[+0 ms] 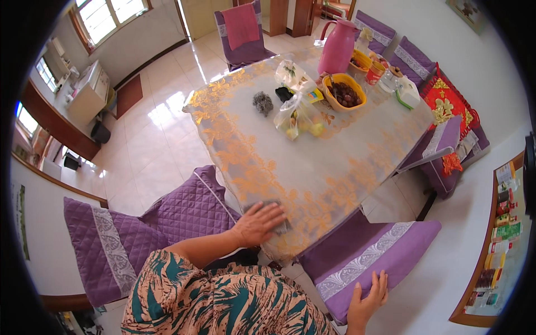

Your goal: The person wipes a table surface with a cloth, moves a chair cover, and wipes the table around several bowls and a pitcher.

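Cloth (283, 226): best to press evenly along worktop (312, 173) edge with left fingers (272, 213) spread flat on top and right fingers (382, 285) empty, loosely open.

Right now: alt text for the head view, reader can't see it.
A person's left hand lies on a grey cloth near the closest corner of a gold-flowered table cover; the right hand is at a purple chair. Farther back are a pink jug, a yellow bowl of dark fruit and a plastic bag.
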The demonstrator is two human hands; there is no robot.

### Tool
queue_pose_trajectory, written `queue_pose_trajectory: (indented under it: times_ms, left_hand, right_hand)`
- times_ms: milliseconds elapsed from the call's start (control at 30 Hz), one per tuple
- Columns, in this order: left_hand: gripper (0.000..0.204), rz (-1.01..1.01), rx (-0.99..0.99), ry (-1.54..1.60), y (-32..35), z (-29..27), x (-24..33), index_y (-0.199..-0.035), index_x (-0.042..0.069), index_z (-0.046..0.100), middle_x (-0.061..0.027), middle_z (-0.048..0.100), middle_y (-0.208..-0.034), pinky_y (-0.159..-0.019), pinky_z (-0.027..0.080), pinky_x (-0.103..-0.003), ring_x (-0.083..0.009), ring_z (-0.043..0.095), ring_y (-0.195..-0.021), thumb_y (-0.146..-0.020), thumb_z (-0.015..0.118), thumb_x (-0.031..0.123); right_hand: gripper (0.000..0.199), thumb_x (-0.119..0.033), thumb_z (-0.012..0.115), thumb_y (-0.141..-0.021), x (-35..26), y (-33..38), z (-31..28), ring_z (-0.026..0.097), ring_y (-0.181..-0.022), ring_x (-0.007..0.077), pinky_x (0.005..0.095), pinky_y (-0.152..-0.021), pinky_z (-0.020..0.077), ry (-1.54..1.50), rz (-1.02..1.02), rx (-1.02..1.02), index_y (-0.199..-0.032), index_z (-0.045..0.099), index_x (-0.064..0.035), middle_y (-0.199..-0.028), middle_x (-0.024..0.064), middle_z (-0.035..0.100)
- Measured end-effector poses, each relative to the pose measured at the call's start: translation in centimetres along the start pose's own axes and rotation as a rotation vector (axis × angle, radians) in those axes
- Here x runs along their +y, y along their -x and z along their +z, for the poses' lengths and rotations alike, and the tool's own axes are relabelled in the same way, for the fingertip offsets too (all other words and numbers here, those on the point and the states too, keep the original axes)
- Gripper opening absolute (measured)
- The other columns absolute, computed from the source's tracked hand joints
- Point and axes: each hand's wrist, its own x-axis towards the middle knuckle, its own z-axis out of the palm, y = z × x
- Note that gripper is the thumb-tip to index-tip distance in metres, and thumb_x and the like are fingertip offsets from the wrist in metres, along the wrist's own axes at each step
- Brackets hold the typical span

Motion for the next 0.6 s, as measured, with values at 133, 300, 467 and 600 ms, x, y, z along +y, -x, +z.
queue_pose_trajectory:
  times_ms: [133, 300, 467, 600]
  left_hand:
    - [0.063, -0.246, 0.180, -0.075, -2.6, -0.4, -7.3, -0.147, 0.014, 0.037, -0.0084, 0.029, -0.156, -0.117, 0.017, -0.049, -0.0246, 0.022, -0.146, -0.090, 0.056, 0.032]
    - [0.064, -0.536, 0.365, -0.015, -9.5, -1.8, -13.2, -0.146, 0.007, 0.036, -0.0107, 0.028, -0.156, -0.118, 0.016, -0.047, -0.0255, 0.022, -0.146, -0.091, 0.054, 0.034]
    - [0.067, -0.395, 0.250, 0.044, -8.9, -1.1, -11.9, -0.146, -0.001, 0.032, -0.0130, 0.027, -0.156, -0.119, 0.014, -0.042, -0.0257, 0.021, -0.146, -0.093, 0.051, 0.035]
    - [0.067, -0.378, 0.308, -0.003, -10.1, -1.1, -13.8, -0.146, 0.000, 0.032, -0.0131, 0.028, -0.155, -0.119, 0.015, -0.041, -0.0260, 0.021, -0.146, -0.094, 0.050, 0.037]
  right_hand:
    - [0.048, -0.017, 0.066, -0.080, 0.2, -0.3, 0.3, 0.038, -0.135, 0.0358, 0.0497, -0.111, 0.0226, 0.058, -0.040, -0.006, -0.123, 0.057, 0.0011, -0.143, 0.0191, 0.046]
    - [0.043, -0.035, 0.058, -0.091, -0.3, -0.9, 0.1, 0.042, -0.133, 0.0343, 0.0512, -0.110, 0.0267, 0.146, -0.032, -0.028, -0.123, 0.061, -0.0056, -0.140, 0.0138, 0.051]
    - [0.042, -0.032, 0.064, -0.088, 0.3, -0.7, 0.1, 0.042, -0.133, 0.0344, 0.0509, -0.110, 0.0272, 0.163, 0.012, -0.053, -0.123, 0.062, -0.0076, -0.138, 0.0140, 0.053]
    - [0.042, -0.032, 0.063, -0.088, -0.6, -0.7, -0.2, 0.042, -0.133, 0.0342, 0.0505, -0.110, 0.0275, 0.172, 0.028, -0.086, -0.123, 0.062, -0.0090, -0.139, 0.0132, 0.053]
